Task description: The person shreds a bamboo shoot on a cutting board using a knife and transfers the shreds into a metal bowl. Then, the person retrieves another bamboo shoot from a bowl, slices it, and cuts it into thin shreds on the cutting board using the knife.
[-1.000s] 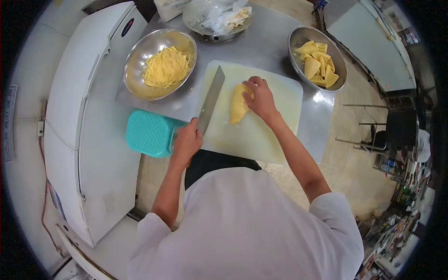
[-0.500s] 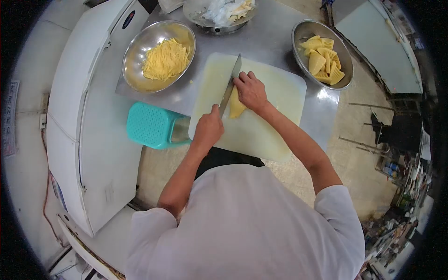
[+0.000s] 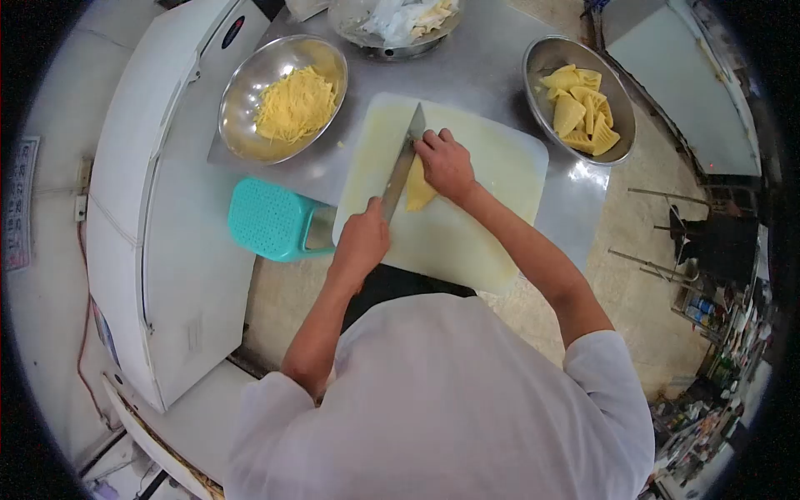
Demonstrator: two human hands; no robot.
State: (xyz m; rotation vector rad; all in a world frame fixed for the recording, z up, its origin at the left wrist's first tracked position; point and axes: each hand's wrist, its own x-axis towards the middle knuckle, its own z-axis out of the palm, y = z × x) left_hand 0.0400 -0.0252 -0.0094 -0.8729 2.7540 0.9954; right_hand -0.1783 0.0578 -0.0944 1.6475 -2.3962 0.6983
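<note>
My left hand [image 3: 362, 238] is closed round the handle of a kitchen knife [image 3: 398, 173], whose long blade slants away across the left half of the white cutting board [image 3: 492, 225]. Just right of the blade lies a yellow piece of what looks like bamboo shoot [image 3: 420, 190]. My right hand [image 3: 447, 165] presses down on this piece with bent fingers, its fingertips close beside the blade. The hand covers the piece's upper part. A steel bowl [image 3: 236, 133] at the left holds fine yellow shreds [image 3: 296, 107]. In another steel bowl [image 3: 542, 108] at the right sit several larger yellow chunks [image 3: 583, 108].
Beneath the board is a metal table [image 3: 483, 58]. A bowl with a white plastic bag [image 3: 396, 21] stands at the far edge. Left of the board is a turquoise plastic stool [image 3: 267, 218], with a white freezer [image 3: 196, 225] beyond it. A dark chair [image 3: 721, 246] stands at the right.
My left hand has drawn the knife back toward me and slightly left. My right hand stays on the yellow piece, almost unmoved.
</note>
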